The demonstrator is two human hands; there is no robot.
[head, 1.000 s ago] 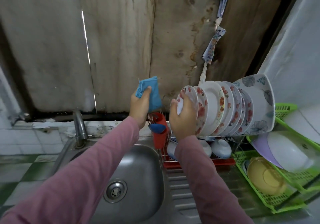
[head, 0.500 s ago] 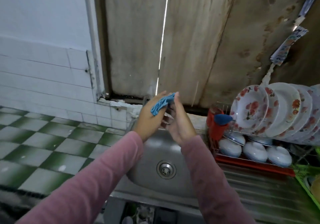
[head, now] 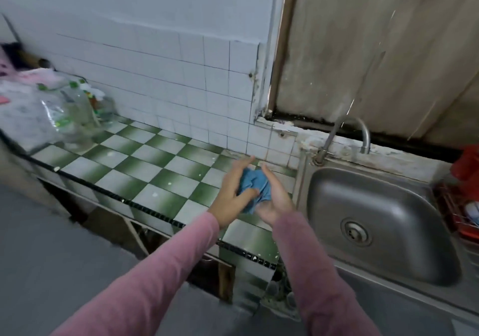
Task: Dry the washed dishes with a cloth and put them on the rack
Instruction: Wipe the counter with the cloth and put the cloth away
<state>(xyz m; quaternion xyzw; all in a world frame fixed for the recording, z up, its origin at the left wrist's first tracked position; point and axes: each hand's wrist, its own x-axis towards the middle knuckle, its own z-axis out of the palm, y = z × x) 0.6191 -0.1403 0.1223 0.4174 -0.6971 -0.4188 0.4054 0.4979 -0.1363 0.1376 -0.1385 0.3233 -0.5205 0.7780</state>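
Note:
A crumpled blue cloth (head: 255,187) is pressed between both of my hands above the green-and-white checkered counter (head: 145,172), just left of the sink. My left hand (head: 233,195) grips it from the left with the thumb across the fabric. My right hand (head: 274,200) cups it from the right, palm turned up. Only a sliver of the red dish rack (head: 464,206) shows at the far right edge, with a white dish (head: 473,212) in it. The plates are out of view.
The steel sink (head: 373,221) with its drain lies to the right, the curved tap (head: 347,133) behind it. Clear plastic bags and bottles (head: 59,110) sit at the counter's far left. White wall tiles back the counter; a wooden board stands behind the sink.
My right hand let go of the plate on the rack and joined the left on the cloth. Both hands and my view swung left, from the rack past the sink to the counter.

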